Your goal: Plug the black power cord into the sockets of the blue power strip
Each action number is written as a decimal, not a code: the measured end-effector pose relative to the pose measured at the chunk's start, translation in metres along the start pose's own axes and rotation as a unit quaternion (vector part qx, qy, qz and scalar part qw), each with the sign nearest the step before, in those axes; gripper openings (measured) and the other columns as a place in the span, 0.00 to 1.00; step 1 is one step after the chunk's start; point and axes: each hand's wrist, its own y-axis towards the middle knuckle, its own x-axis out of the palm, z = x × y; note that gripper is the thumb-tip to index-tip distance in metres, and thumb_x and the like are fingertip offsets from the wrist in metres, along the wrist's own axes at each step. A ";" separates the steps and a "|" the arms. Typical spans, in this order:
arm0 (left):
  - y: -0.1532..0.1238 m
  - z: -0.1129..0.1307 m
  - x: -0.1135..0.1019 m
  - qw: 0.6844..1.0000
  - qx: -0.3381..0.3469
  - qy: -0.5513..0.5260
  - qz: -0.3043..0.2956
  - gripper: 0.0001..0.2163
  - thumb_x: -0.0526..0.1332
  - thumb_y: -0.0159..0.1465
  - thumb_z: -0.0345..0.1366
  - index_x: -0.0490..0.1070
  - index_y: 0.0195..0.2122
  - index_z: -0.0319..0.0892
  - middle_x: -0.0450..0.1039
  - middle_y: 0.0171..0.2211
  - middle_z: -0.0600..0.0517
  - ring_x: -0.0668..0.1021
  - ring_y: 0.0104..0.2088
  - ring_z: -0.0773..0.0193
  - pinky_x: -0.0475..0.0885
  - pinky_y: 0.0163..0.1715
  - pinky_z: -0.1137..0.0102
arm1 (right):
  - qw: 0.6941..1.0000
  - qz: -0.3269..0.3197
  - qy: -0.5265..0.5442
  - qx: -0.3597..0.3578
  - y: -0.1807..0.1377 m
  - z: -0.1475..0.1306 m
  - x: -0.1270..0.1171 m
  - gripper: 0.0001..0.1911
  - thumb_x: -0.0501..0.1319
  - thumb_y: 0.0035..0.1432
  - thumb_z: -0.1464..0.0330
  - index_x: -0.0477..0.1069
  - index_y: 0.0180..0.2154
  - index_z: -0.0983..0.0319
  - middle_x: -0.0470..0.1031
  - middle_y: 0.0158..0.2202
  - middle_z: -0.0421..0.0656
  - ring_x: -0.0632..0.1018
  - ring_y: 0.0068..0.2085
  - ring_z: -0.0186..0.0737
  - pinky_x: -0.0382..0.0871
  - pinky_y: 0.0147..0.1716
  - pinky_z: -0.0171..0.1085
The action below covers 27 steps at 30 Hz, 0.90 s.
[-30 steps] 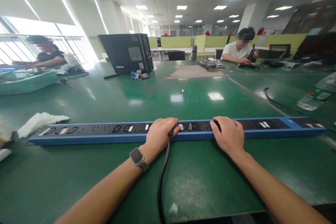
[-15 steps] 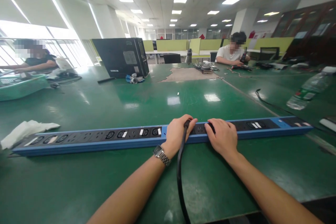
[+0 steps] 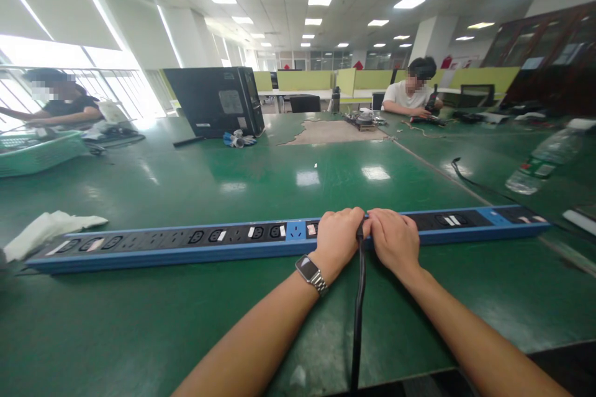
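A long blue-and-black power strip [image 3: 177,258] with rows of sockets lies across the green table in front of me. My left hand [image 3: 339,234], with a metal-banded watch at the wrist, is closed around the end of a black power cord [image 3: 357,316], right above the strip's middle. The cord's plug is mostly covered by my fingers. Close beside it on the right, my right hand [image 3: 395,239] has its fingers curled over the strip, its thumb side near the cord. The two hands nearly touch. The cord hangs toward the table's near edge.
A white cloth [image 3: 51,229] lies by the strip's left end. Right of it stand a plastic bottle [image 3: 542,161] and a thin black cable [image 3: 470,180]. Farther back are a black computer case [image 3: 205,102], gloves [image 3: 239,139] and a green basket [image 3: 41,158]. Two people sit at the table's far sides.
My left hand has moved right along the strip with the cord, up against my right hand, uncovering a blue socket section. My right hand has stayed in nearly the same place.
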 end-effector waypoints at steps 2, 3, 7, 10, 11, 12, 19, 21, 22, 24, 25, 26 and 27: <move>-0.001 0.000 -0.002 1.000 0.005 -0.006 -0.005 0.10 0.54 0.70 0.43 0.70 0.43 0.44 0.79 0.40 0.47 0.80 0.41 0.56 0.72 0.42 0.64 | 0.996 0.001 0.082 0.047 0.004 -0.002 -0.005 0.23 0.44 0.68 0.62 0.77 0.39 0.59 0.81 0.44 0.44 0.78 0.49 0.43 0.63 0.49 0.42; -0.002 -0.001 -0.003 1.000 0.011 -0.013 -0.008 0.09 0.55 0.69 0.41 0.70 0.44 0.44 0.79 0.41 0.47 0.80 0.43 0.56 0.72 0.43 0.64 | 0.990 -0.009 0.126 0.066 0.007 -0.004 -0.009 0.23 0.44 0.68 0.60 0.77 0.38 0.59 0.81 0.43 0.44 0.79 0.46 0.42 0.65 0.46 0.41; -0.005 -0.008 -0.004 0.998 0.007 -0.054 -0.026 0.17 0.59 0.65 0.38 0.65 0.55 0.42 0.79 0.45 0.45 0.80 0.46 0.54 0.72 0.47 0.62 | 0.984 -0.130 0.114 0.047 0.028 -0.025 -0.031 0.22 0.55 0.61 0.49 0.78 0.41 0.58 0.82 0.35 0.44 0.79 0.34 0.44 0.67 0.32 0.38; -0.013 -0.021 -0.005 0.998 -0.012 -0.048 -0.040 0.30 0.64 0.61 0.45 0.59 0.61 0.38 0.77 0.49 0.40 0.78 0.51 0.48 0.70 0.52 0.57 | 0.979 -0.200 -0.032 0.015 0.048 -0.044 -0.043 0.18 0.61 0.55 0.52 0.79 0.40 0.55 0.81 0.32 0.42 0.78 0.31 0.44 0.63 0.29 0.38; -0.017 -0.027 -0.006 0.998 -0.004 -0.042 -0.041 0.33 0.65 0.60 0.46 0.59 0.62 0.37 0.76 0.51 0.40 0.77 0.53 0.48 0.69 0.53 0.56 | 0.974 -0.218 -0.064 0.005 0.053 -0.048 -0.046 0.16 0.61 0.55 0.55 0.80 0.40 0.54 0.81 0.32 0.42 0.78 0.32 0.44 0.63 0.28 0.38; -0.021 -0.032 -0.008 0.999 0.008 -0.037 -0.038 0.33 0.66 0.60 0.47 0.60 0.62 0.37 0.76 0.53 0.40 0.76 0.54 0.47 0.68 0.55 0.55 | 0.968 -0.234 -0.087 -0.007 0.057 -0.052 -0.047 0.14 0.60 0.55 0.58 0.80 0.40 0.53 0.82 0.33 0.41 0.78 0.32 0.44 0.62 0.29 0.38; -0.055 -0.087 -0.033 0.999 -0.012 0.018 -0.038 0.35 0.65 0.58 0.56 0.65 0.61 0.41 0.73 0.57 0.40 0.75 0.56 0.46 0.65 0.56 0.52 | 0.956 -0.264 -0.123 -0.039 0.059 -0.048 -0.047 0.14 0.55 0.56 0.65 0.81 0.34 0.54 0.81 0.31 0.42 0.78 0.31 0.43 0.62 0.29 0.38; -0.069 -0.113 -0.046 0.998 -0.041 0.041 -0.040 0.39 0.65 0.54 0.61 0.66 0.61 0.41 0.74 0.56 0.39 0.75 0.55 0.44 0.65 0.56 0.50 | 0.955 -0.276 -0.091 -0.054 0.060 -0.046 -0.046 0.15 0.54 0.58 0.66 0.81 0.34 0.54 0.81 0.31 0.40 0.78 0.30 0.41 0.63 0.30 0.37; -0.076 -0.127 -0.054 0.996 -0.056 0.050 -0.042 0.40 0.65 0.53 0.63 0.67 0.60 0.42 0.74 0.55 0.39 0.76 0.54 0.43 0.65 0.56 0.50 | 0.955 -0.280 -0.084 -0.057 0.061 -0.046 -0.046 0.15 0.54 0.58 0.66 0.81 0.34 0.54 0.81 0.31 0.40 0.78 0.31 0.41 0.63 0.30 0.37; -0.091 -0.155 -0.068 0.993 -0.086 0.061 -0.046 0.41 0.64 0.50 0.65 0.69 0.58 0.42 0.75 0.54 0.39 0.76 0.53 0.42 0.65 0.56 0.50 | 0.954 -0.281 -0.092 -0.057 0.063 -0.047 -0.043 0.15 0.54 0.58 0.66 0.81 0.34 0.54 0.81 0.31 0.39 0.78 0.31 0.41 0.64 0.30 0.36; -0.098 -0.169 -0.075 0.992 -0.097 0.064 -0.050 0.41 0.64 0.49 0.66 0.71 0.56 0.42 0.76 0.53 0.39 0.77 0.52 0.42 0.65 0.56 0.50 | 0.953 -0.279 -0.101 -0.059 0.063 -0.048 -0.041 0.15 0.55 0.58 0.67 0.81 0.34 0.54 0.82 0.31 0.39 0.79 0.32 0.41 0.64 0.31 0.36; -0.105 -0.181 -0.081 0.991 -0.106 0.067 -0.053 0.40 0.64 0.48 0.67 0.73 0.54 0.42 0.77 0.52 0.40 0.77 0.52 0.42 0.66 0.55 0.50 | 0.953 -0.276 -0.112 -0.060 0.063 -0.049 -0.039 0.15 0.54 0.58 0.67 0.81 0.34 0.54 0.82 0.32 0.39 0.79 0.32 0.41 0.64 0.31 0.37; -0.111 -0.192 -0.087 0.990 -0.111 0.070 -0.057 0.40 0.64 0.47 0.67 0.74 0.53 0.43 0.78 0.50 0.41 0.77 0.51 0.43 0.67 0.54 0.51 | 0.951 -0.276 -0.122 -0.064 0.062 -0.050 -0.037 0.15 0.54 0.58 0.67 0.81 0.34 0.55 0.82 0.32 0.40 0.79 0.33 0.41 0.65 0.32 0.37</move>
